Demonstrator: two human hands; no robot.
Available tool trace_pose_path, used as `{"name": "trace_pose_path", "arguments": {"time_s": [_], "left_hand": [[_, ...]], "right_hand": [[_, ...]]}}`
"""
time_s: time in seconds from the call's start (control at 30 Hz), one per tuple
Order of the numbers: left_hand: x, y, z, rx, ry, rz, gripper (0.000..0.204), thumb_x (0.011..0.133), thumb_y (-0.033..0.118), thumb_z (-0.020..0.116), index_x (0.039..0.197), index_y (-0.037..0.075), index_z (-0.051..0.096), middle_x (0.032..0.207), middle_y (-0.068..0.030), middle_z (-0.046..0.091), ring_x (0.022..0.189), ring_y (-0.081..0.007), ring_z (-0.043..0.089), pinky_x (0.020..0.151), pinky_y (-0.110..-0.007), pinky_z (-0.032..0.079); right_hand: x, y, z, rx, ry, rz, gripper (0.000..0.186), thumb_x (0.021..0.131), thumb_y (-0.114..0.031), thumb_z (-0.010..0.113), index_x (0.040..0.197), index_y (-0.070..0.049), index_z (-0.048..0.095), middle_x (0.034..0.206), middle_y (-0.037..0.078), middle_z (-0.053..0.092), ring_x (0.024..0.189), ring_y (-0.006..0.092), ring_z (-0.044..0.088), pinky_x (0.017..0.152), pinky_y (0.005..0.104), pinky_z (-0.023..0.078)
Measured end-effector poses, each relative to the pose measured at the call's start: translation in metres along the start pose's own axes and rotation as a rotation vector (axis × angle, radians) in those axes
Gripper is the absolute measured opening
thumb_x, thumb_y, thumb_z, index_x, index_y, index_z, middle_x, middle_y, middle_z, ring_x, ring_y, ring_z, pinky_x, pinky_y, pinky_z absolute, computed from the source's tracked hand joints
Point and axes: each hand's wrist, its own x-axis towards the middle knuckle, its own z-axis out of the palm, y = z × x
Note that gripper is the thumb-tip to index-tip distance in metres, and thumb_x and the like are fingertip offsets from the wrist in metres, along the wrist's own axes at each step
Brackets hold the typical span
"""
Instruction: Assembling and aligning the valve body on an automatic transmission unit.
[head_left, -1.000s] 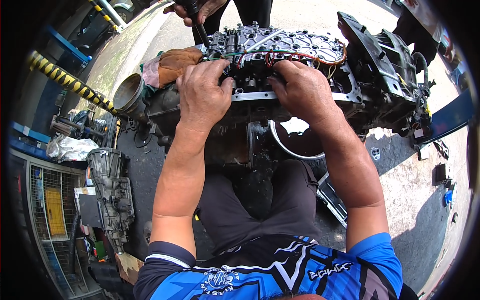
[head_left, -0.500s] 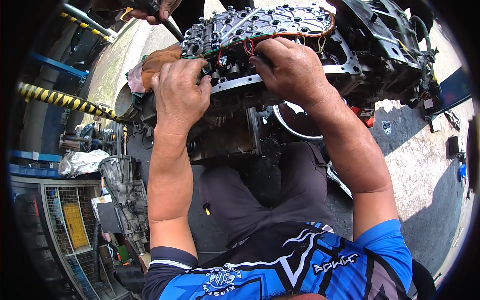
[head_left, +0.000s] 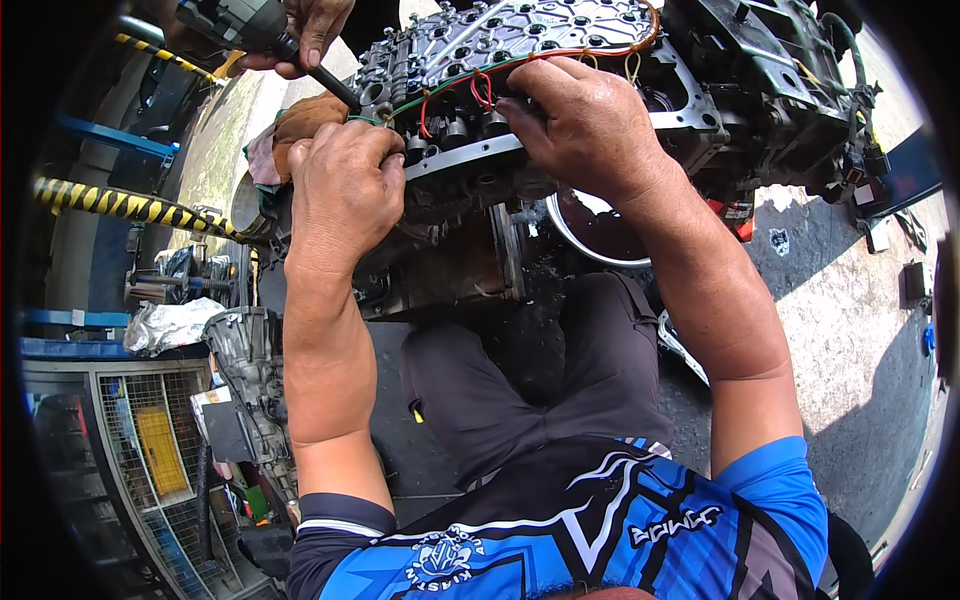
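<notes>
Two bare hands are laid on the near edge of a grey cast-metal valve body with many round holes (head_left: 500,45), which is seated on top of a dark, oily gearbox housing (head_left: 440,260) above the person's knees. The left hand (head_left: 345,185) is closed over the left corner, its grip curled on the metal. The right hand (head_left: 575,120) is pressed on the middle, fingers hooked among red and green wires (head_left: 480,85). A co-worker's hand (head_left: 315,25) is seen holding a dark power tool (head_left: 250,25) at the upper left.
</notes>
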Motion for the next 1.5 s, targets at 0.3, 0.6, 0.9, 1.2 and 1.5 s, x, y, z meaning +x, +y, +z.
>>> {"name": "trace_pose_path", "arguments": {"time_s": [0.3, 0.6, 0.9, 1.2, 1.5], "left_hand": [[-0.005, 0.002, 0.006, 0.038, -0.037, 0.035, 0.010, 0.081, 0.015, 0.073, 0.091, 0.014, 0.074, 0.091, -0.0017, 0.068, 0.092, -0.0254, 0.063, 0.082, -0.043, 0.042], [-0.008, 0.000, 0.012, -0.001, -0.010, 0.053, 0.012, 0.081, 0.011, 0.072, 0.093, 0.012, 0.072, 0.092, -0.0028, 0.068, 0.092, -0.0257, 0.063, 0.081, -0.042, 0.041], [-0.011, 0.007, 0.015, 0.069, 0.041, 0.035, 0.015, 0.081, 0.008, 0.071, 0.095, 0.009, 0.071, 0.094, -0.0051, 0.068, 0.092, -0.0282, 0.063, 0.081, -0.043, 0.044], [-0.010, 0.010, 0.014, 0.075, 0.072, 0.015, 0.012, 0.082, 0.014, 0.075, 0.094, 0.011, 0.073, 0.093, -0.0037, 0.068, 0.092, -0.0269, 0.063, 0.080, -0.042, 0.044], [-0.012, 0.018, 0.015, 0.173, 0.067, -0.018, 0.011, 0.082, 0.013, 0.074, 0.092, 0.011, 0.074, 0.091, -0.0029, 0.070, 0.088, -0.0261, 0.065, 0.078, -0.042, 0.046]], "right_hand": [[-0.001, 0.001, 0.002, 0.018, 0.025, -0.016, 0.017, 0.088, -0.024, 0.071, 0.089, -0.009, 0.064, 0.079, 0.010, 0.066, 0.074, 0.0314, 0.068, 0.064, 0.0429, 0.055], [-0.004, 0.000, -0.008, 0.060, 0.048, -0.016, 0.017, 0.085, -0.023, 0.073, 0.088, -0.008, 0.063, 0.079, 0.010, 0.066, 0.074, 0.0312, 0.068, 0.063, 0.0426, 0.056], [-0.011, 0.004, -0.015, 0.043, 0.006, 0.017, 0.020, 0.081, -0.017, 0.079, 0.094, -0.007, 0.068, 0.084, 0.010, 0.066, 0.074, 0.0313, 0.068, 0.063, 0.0398, 0.055], [-0.022, 0.009, -0.037, -0.052, 0.000, -0.017, 0.021, 0.079, -0.017, 0.080, 0.093, -0.008, 0.067, 0.084, 0.007, 0.062, 0.081, 0.0291, 0.064, 0.069, 0.0401, 0.052], [-0.032, 0.012, -0.038, -0.144, -0.112, -0.019, 0.020, 0.078, -0.027, 0.079, 0.082, -0.011, 0.068, 0.086, 0.004, 0.062, 0.092, 0.0258, 0.062, 0.080, 0.0425, 0.047]]}}
